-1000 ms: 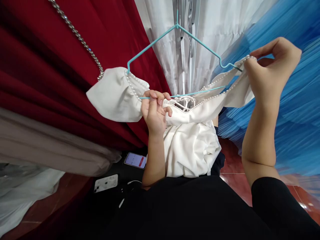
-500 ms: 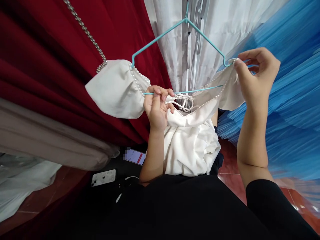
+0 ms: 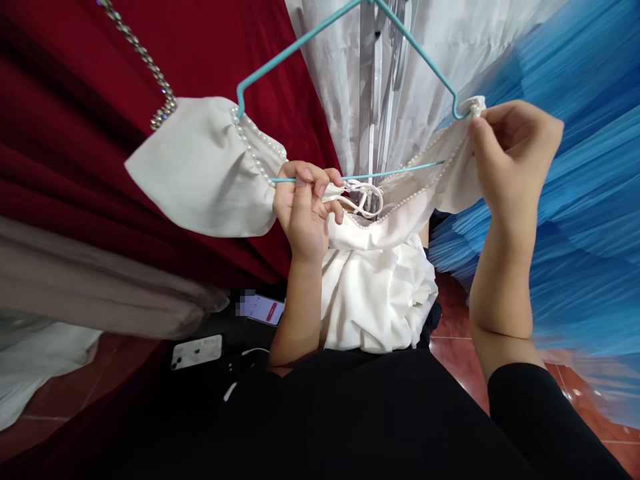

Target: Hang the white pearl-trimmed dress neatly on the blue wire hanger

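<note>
A white dress (image 3: pixel 373 293) with pearl-trimmed edges hangs on a light blue hanger (image 3: pixel 301 46), its skirt bunched over my lap. My left hand (image 3: pixel 307 213) is closed round the hanger's lower bar, close to the dress's neckline. Beside those fingers are tangled white lacing cords (image 3: pixel 369 200). My right hand (image 3: pixel 517 150) pinches the pearl-edged sleeve cloth at the hanger's right end. The puffy left sleeve (image 3: pixel 205 167) spreads out to the left, with a sparkling beaded chain (image 3: pixel 137 50) at its upper edge.
Red cloth (image 3: pixel 215 47) hangs at the left and blue pleated fabric (image 3: pixel 590 220) at the right. Behind the hanger stand white curtains (image 3: pixel 455 40) and metal poles. A lit phone (image 3: pixel 263 309) and a white phone (image 3: pixel 197 351) lie on a dark surface at lower left.
The hanger and dress have come slightly nearer, and the left sleeve has shifted left. My left hand has moved a little left; both hands keep their grips.
</note>
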A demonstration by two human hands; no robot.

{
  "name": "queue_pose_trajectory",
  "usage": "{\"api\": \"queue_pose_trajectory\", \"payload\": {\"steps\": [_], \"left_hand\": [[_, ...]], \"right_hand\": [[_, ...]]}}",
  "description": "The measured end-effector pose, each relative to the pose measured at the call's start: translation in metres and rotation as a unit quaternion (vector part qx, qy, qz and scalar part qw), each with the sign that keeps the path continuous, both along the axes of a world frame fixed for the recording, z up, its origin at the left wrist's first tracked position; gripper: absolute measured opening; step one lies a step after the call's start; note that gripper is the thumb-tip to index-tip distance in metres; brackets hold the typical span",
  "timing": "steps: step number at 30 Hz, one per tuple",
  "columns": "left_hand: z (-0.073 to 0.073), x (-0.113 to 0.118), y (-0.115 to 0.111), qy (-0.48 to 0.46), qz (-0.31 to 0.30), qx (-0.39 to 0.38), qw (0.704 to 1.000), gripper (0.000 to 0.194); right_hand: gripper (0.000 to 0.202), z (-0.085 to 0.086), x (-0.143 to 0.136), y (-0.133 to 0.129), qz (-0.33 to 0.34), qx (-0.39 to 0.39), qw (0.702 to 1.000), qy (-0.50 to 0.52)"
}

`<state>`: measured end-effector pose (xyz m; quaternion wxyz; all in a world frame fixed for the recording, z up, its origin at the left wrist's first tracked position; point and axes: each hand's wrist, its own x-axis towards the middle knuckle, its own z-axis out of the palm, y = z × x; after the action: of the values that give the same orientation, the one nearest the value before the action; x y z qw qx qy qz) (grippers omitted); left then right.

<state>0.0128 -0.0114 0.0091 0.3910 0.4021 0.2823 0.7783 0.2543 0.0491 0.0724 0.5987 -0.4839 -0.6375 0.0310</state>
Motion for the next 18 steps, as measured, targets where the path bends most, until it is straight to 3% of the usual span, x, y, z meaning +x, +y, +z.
{"api": "queue_pose_trajectory", "payload": {"steps": [5,10,13,16,18], "left_hand": [[0.005,-0.002,-0.002,-0.014,-0.020,0.004,1.000,0.032],[0.009,-0.006,-0.003,-0.028,-0.053,0.005,0.998,0.032],[0.009,-0.005,-0.003,-0.034,-0.059,-0.007,0.998,0.031],[0.008,-0.004,-0.002,-0.043,-0.064,-0.015,0.997,0.030],[0.007,-0.004,0.000,-0.050,-0.072,-0.020,0.996,0.028]], "right_hand": [[0.025,0.013,-0.010,0.003,0.039,0.041,0.995,0.081],[0.036,0.013,-0.010,-0.014,-0.022,-0.036,0.999,-0.028],[0.047,0.005,-0.005,-0.033,-0.016,-0.075,0.994,-0.074],[0.038,0.000,0.000,-0.050,-0.014,-0.056,0.997,-0.058],[0.024,-0.004,0.004,-0.055,-0.069,-0.001,0.997,-0.035]]}}
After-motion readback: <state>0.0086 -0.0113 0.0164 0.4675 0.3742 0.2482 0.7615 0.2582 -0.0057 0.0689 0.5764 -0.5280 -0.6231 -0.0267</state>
